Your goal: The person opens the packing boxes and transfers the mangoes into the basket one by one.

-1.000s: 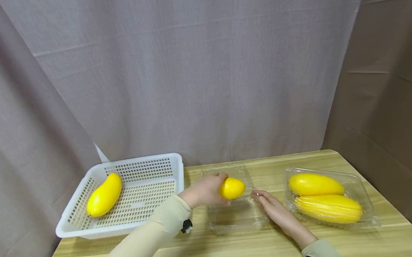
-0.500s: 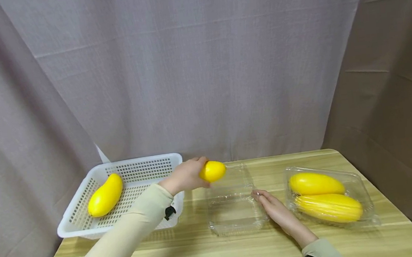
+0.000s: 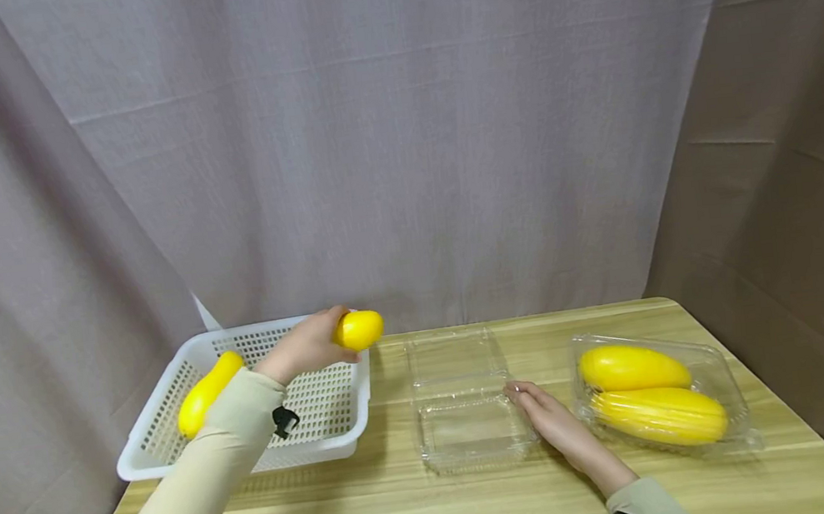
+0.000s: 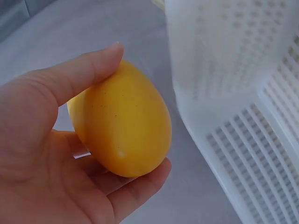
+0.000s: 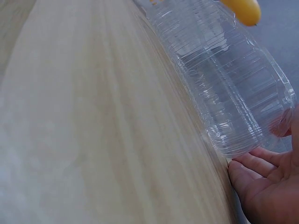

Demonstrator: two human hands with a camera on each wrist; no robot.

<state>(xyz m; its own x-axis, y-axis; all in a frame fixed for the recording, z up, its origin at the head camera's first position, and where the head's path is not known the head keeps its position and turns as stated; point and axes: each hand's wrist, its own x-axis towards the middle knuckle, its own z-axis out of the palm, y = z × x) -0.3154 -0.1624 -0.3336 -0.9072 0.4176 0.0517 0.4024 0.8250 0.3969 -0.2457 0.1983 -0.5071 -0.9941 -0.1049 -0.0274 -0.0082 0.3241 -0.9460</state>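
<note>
My left hand (image 3: 310, 347) grips a smooth yellow mango (image 3: 359, 330) above the right end of a white basket. In the left wrist view, the thumb lies over the mango (image 4: 124, 116) and the fingers curl beneath it. Another yellow mango (image 3: 204, 400) lies inside the basket (image 3: 357, 440), partly behind my left forearm. A clear plastic clamshell box (image 3: 475, 422) stands on the table with its lid folded back. My right hand (image 3: 550, 418) holds this box by its right side, thumb at the rim and fingers against the outer wall.
At the right, a second clear clamshell box (image 3: 728, 391) contains two yellow mangoes, one of them ridged-looking through the plastic. All stands on a wooden table (image 3: 476, 510). Grey curtains (image 3: 401, 149) hang behind and at the sides.
My left hand has carried the mango leftward and up, from over the open box to over the basket's right end. The right hand has stayed at the box.
</note>
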